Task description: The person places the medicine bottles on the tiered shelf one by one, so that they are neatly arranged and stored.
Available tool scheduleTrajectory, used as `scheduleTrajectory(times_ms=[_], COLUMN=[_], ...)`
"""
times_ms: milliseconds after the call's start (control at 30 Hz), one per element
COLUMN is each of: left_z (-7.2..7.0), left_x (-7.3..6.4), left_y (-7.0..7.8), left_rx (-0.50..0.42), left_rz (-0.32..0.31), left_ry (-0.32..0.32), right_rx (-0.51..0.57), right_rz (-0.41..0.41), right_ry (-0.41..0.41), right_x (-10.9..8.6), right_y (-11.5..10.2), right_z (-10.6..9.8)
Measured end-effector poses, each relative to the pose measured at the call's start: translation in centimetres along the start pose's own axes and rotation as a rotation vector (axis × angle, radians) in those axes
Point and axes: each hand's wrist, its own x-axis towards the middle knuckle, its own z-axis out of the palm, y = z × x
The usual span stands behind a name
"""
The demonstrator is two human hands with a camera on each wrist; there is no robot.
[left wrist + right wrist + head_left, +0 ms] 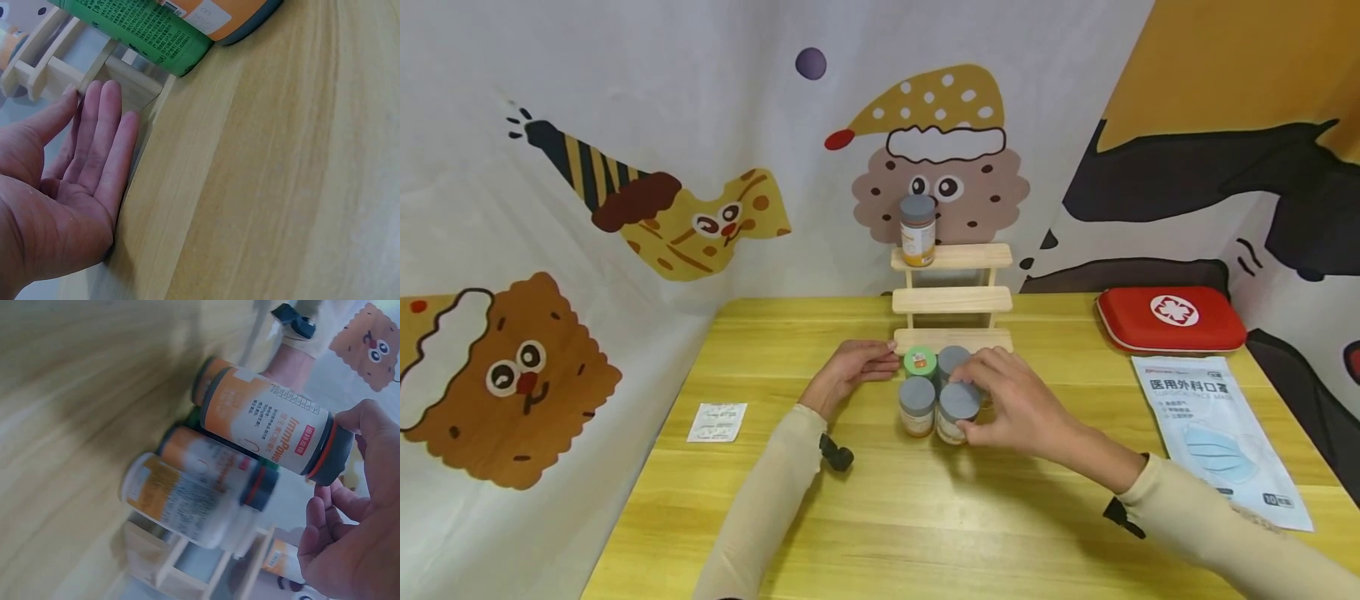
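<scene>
My right hand [1011, 400] pinches the grey lid of an orange-and-white supplement bottle [269, 422], thumb on one side and fingers on the other. In the head view this bottle is the front right one of a tight cluster. Beside it are a second grey-lidded bottle [917, 407], a third grey-lidded bottle [953, 362] and a green bottle [920, 362]. A white bottle [178, 503] shows in the right wrist view, mostly hidden behind my hand from above. My left hand [859, 367] has its fingers extended, fingertips right at the lowest step of the wooden rack [951, 298].
Another grey-lidded bottle [918, 232] stands on the rack's top step. A red first-aid case [1172, 319] and a surgical mask packet [1221, 442] lie at the right. At the left is a small white packet [717, 422]. A printed cloth [760, 100] hangs behind the table.
</scene>
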Motion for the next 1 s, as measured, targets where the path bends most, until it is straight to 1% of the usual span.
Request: scheduleTrajectory(times_ms=[233,467,633,800,1000], left_z=[0.0,0.0,-0.1,-0.1,0.0], left_x=[-0.2,-0.2,-0.3,-0.4,-0.4], left_y=[0.0,-0.2,-0.1,0.1,0.3], left_rx=[-0.008,-0.01,-0.014,-0.013,-0.009], left_rz=[-0.014,-0.018,-0.018,-0.015,-0.016], left_ry=[0.015,0.022,0.012,0.011,0.011], right_rx=[0.017,0.023,0.012,0.001,0.05], right_rz=[-0.035,-0.017,-0.027,-0.015,0.034], right_ry=[0.063,0.034,0.066,0.095,0.097], right_x=[1.3,3.4,5.5,7.1,8.7], right_y=[-0.8,-1.1,-0.6,0.0,1.5], right_z=[-2.5,-6.0,-7.8,-8.7,-9.0])
